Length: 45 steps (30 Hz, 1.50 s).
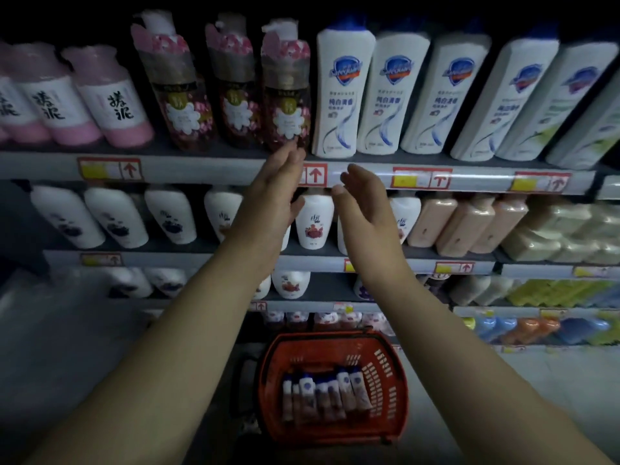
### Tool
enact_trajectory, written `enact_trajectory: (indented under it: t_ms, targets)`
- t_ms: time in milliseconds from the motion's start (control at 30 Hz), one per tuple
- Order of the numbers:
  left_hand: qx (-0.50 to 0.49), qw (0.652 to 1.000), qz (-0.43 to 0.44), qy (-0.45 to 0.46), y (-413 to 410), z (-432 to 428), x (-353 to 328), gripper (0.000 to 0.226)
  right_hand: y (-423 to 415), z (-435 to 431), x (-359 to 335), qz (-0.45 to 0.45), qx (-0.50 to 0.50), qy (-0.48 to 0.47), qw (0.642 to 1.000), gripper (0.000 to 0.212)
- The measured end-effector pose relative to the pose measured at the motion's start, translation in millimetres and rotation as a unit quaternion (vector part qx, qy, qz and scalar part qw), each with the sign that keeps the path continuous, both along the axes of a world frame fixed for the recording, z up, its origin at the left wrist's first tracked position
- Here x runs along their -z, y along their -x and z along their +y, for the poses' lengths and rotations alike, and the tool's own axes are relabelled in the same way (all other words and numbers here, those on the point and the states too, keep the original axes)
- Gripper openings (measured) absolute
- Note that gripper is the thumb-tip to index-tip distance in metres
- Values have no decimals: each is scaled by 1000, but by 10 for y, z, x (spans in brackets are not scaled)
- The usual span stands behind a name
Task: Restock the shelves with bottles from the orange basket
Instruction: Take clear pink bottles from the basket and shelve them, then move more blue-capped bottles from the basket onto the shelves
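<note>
Head view: the orange basket [335, 387] sits low and near, with a row of small bottles [323, 394] lying inside. The left hand [271, 196] and right hand [364, 199] are open and empty, up by the shelves [201, 166].

A shop aisle: tiered shelves [201, 169] carry rows of matching toiletry bottles [342, 95], price labels [109, 169] with red arrows line the shelf edges, and an orange shopping basket [271, 391] sits on the floor at 6 o'clock.
</note>
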State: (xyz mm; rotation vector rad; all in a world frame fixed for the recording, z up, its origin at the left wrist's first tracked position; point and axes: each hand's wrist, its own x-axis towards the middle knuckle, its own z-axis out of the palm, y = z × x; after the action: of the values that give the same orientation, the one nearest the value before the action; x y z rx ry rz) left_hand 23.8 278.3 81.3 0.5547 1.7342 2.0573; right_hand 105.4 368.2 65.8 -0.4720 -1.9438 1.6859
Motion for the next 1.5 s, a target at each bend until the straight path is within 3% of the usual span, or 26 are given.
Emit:
enact_trajectory:
  t_ms: [100,267,433,533,633,800,1033,1100,1267,1367,1500]
  targets:
    - [-9,1000,-12,14,-139,-41,108,60,-156,39,164,-10,-3,12,1000,43]
    - [-36,997,-53,36,-191,-10,473,46,-256,84,546,-31,-21,47,998,45]
    - [-31,992,-102,63,-125,151,1063,56,-224,241,1116,-66,-13,76,995,32]
    - [-24,989,-123,80,-41,215,1436,64,-182,294,1458,-86,-3,100,991,35]
    - [-24,983,-157,92,60,307,1957,57,-91,352,1978,-112,7,118,987,42]
    - [-19,973,-191,127,179,325,2883,73,92,344,2924,-163,17,143,976,37]
    - [-15,955,-250,160,238,328,4246,32,242,338,4365,-222,26,171,959,30]
    - [-13,947,-267,180,245,313,4689,30,208,338,4783,-249,25,163,954,27]
    - [-21,917,-329,223,228,302,5750,37,93,367,5847,-321,28,168,932,47]
    - [-8,902,-351,253,200,306,6383,20,25,387,6408,-358,30,154,920,45]
    - [2,879,-363,309,130,291,7245,29,-52,366,7219,-405,45,124,905,39]
